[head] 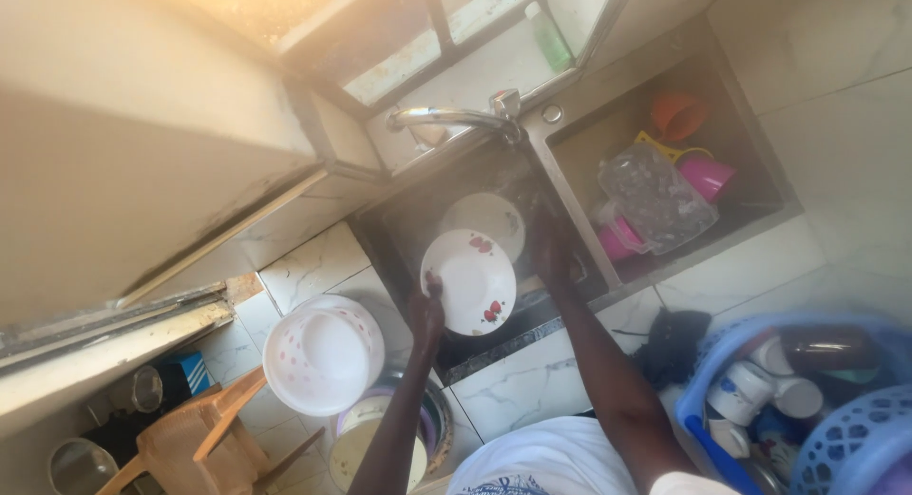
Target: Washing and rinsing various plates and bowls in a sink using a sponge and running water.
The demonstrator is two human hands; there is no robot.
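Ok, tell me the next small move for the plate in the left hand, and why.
Probably bring the right hand onto the white plate with red flowers to wipe it. The left hand holds it by the rim over the sink, tilted face up, while the right hand sits beside it, low in the basin.

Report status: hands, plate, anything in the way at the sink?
Left hand grips flowered white plate by its rim. Right hand low in sink basin, contents unclear. Second plate lies beneath.

plate [468, 281] over sink [399, 231], basket [708, 386] right
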